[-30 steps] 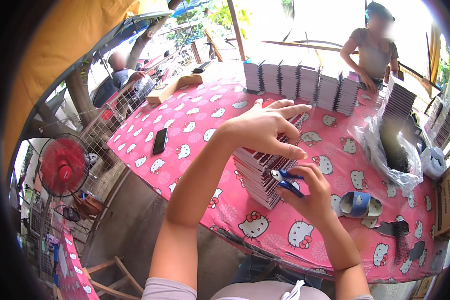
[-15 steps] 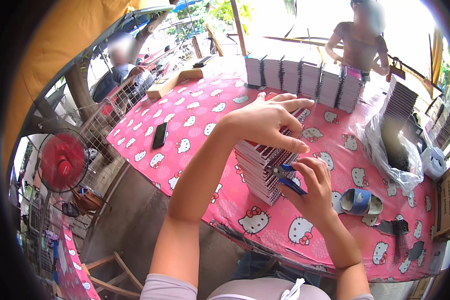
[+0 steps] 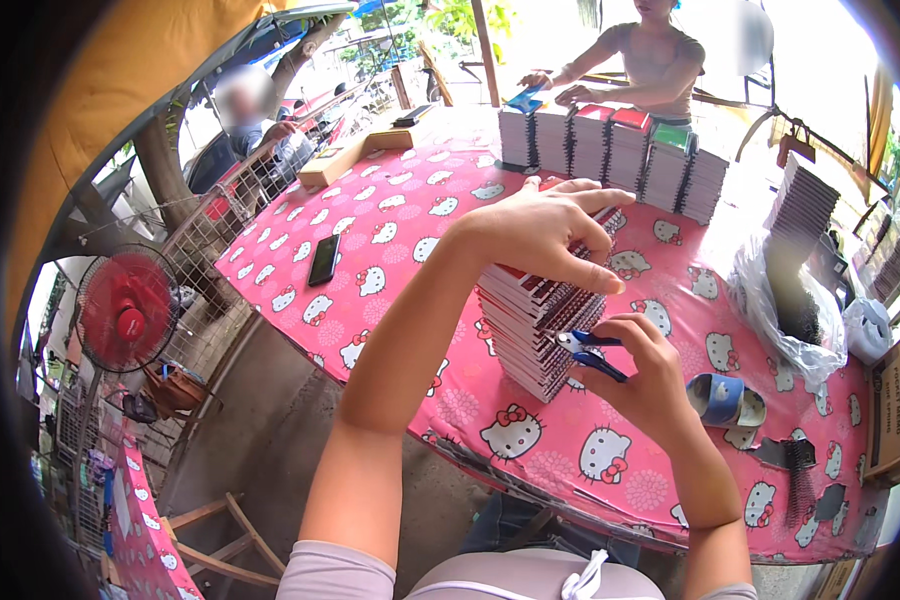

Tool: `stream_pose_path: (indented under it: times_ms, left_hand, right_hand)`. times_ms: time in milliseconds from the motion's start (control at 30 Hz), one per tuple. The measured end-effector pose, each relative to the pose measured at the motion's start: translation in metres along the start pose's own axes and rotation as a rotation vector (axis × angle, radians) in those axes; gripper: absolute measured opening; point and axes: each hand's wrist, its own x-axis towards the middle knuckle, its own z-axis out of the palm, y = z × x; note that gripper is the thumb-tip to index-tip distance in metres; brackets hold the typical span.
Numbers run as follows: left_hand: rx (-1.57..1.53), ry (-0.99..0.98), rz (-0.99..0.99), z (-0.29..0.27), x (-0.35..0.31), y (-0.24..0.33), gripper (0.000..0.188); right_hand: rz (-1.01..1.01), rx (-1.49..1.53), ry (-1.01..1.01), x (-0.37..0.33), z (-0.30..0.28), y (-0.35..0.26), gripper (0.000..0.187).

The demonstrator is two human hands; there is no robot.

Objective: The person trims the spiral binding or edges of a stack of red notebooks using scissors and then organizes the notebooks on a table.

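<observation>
A tall stack of spiral-bound notebooks (image 3: 530, 335) stands on the table in front of me, its wire spines facing right. On top of it lies my left hand (image 3: 555, 232), fingers spread and thumb reaching over the right edge. My right hand (image 3: 640, 365) is closed around blue-handled pliers (image 3: 592, 350). Their metal jaws touch or nearly touch the wire spines on the stack's right side; the exact contact is too small to tell. A blue roll-shaped object (image 3: 722, 400) lies to the right of my right wrist.
Across the pink patterned table (image 3: 450, 405), a co-worker (image 3: 655, 75) handles a row of notebook stacks (image 3: 605, 150). A phone (image 3: 323, 260) lies at left. To the right are a clear plastic bag (image 3: 770, 310), loose black wire coils (image 3: 800, 470) and a cardboard box (image 3: 895, 410). A fan (image 3: 127, 313) stands far left.
My right hand and the pliers have shifted slightly right and up along the stack. The co-worker has moved left and now reaches over the stacks, where coloured covers show. My left hand stays on top.
</observation>
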Motion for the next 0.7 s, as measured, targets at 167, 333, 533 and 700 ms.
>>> stream_pose_path:
  times_ms: [167, 333, 533, 700]
  left_hand:
    - [0.072, 0.011, 0.013, 0.005, 0.003, -0.003, 0.043]
    - [0.06, -0.002, 0.001, 0.002, 0.002, 0.001, 0.042]
    - [0.107, -0.004, -0.005, 0.003, -0.002, 0.005, 0.04]
    - [0.041, -0.009, -0.013, 0.005, 0.002, 0.004, 0.038]
  right_hand:
    - [-0.221, -0.438, 0.115, 0.004, -0.001, -0.013, 0.043]
    - [-0.047, -0.186, -0.083, 0.008, -0.012, -0.008, 0.037]
    - [0.577, 0.533, -0.504, 0.03, -0.027, -0.005, 0.036]
    - [0.82, 1.001, -0.439, 0.01, -0.01, 0.01, 0.042]
